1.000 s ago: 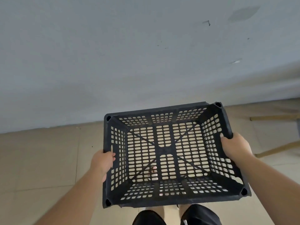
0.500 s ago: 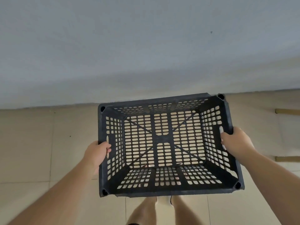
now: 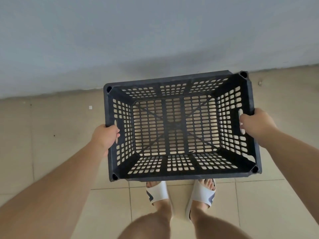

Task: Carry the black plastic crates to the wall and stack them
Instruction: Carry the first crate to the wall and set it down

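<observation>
Closer to the wall [image 3: 155, 31] than before, the black crate [image 3: 181, 173] hangs above bare tiled floor [image 3: 51, 126], its far rim near the wall's base, left hand [image 3: 106, 136] and right hand [image 3: 255, 124] each clasping a side handle.

Empty black perforated plastic crate [image 3: 179, 128] held open side up, above beige tiled floor [image 3: 51, 135], far edge near pale grey wall [image 3: 138, 40]. Left hand [image 3: 106, 136] clamps left rim, right hand [image 3: 257, 125] clamps right rim at handle slots. White slide sandals [image 3: 158, 192] just below the crate's near edge.
</observation>
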